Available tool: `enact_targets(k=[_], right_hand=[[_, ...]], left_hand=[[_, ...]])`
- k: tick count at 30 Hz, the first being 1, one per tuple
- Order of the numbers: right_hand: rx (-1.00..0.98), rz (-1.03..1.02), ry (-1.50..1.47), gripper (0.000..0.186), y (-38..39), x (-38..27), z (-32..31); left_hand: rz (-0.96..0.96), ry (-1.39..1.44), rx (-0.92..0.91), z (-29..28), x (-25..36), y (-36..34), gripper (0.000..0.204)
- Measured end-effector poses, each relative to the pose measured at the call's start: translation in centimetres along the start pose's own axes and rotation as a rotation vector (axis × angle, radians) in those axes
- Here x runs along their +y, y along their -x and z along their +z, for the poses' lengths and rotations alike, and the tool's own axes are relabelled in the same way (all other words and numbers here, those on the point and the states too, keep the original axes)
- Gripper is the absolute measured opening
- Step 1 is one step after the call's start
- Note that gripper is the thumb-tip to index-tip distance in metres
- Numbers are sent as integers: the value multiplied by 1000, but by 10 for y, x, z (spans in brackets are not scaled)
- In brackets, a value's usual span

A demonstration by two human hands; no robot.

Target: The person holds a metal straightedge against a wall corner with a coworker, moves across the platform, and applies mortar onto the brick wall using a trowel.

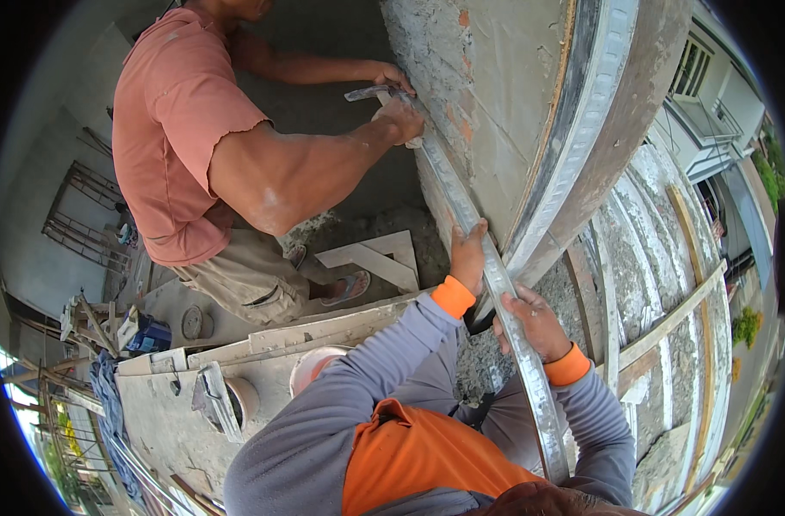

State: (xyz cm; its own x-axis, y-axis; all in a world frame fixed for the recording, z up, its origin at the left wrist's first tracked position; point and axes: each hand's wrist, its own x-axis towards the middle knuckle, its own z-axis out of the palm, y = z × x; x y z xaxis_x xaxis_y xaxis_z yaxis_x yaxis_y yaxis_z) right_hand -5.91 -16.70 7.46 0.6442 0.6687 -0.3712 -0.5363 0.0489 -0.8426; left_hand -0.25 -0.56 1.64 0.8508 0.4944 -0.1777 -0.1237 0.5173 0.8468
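Note:
A long, mortar-smeared metal bar (520, 344) runs from the wall's far end down toward my body. My left hand (468, 262) grips its left edge, with the fingers curled against it. Lower down, my right hand (539, 325) is closed on its right edge, some fingers hidden behind the bar. At the bar's far end a person in a salmon shirt (182, 129) has both hands close to the wall; one hand (401, 119) grips a tool with a grey head (367, 92), perhaps a hammer. Beside the bar rises the partly plastered wall (496, 95).
Another metal strip (586, 129) stands along the wall's edge. Wooden boards (324, 331) lie to the left, with a bucket (242, 400) and a trowel-like tool (220, 400). A triangular wooden frame (375, 258) rests near the person's foot. Battens (659, 335) cross the rough slope at right.

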Motion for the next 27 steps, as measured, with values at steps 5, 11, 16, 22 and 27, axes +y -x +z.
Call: enact_targets(k=[5,11,16,22,27], right_hand=[[-5,-5,1,25,-1,0,0],[-2,9,-5,26,-1,1,-2],[-13,10,34,30,0,0,-2],[-27,8,14,31,0,0,-4],[-26,7,31,34,1,0,-5]], left_hand=[[-44,19,-6,0,1,1,15],[-18,23,-11,0,1,1,13],[-39,7,10,2,4,3,12],[-72,7,23,2,5,2,11],[-53,14,9,1,3,1,11]])
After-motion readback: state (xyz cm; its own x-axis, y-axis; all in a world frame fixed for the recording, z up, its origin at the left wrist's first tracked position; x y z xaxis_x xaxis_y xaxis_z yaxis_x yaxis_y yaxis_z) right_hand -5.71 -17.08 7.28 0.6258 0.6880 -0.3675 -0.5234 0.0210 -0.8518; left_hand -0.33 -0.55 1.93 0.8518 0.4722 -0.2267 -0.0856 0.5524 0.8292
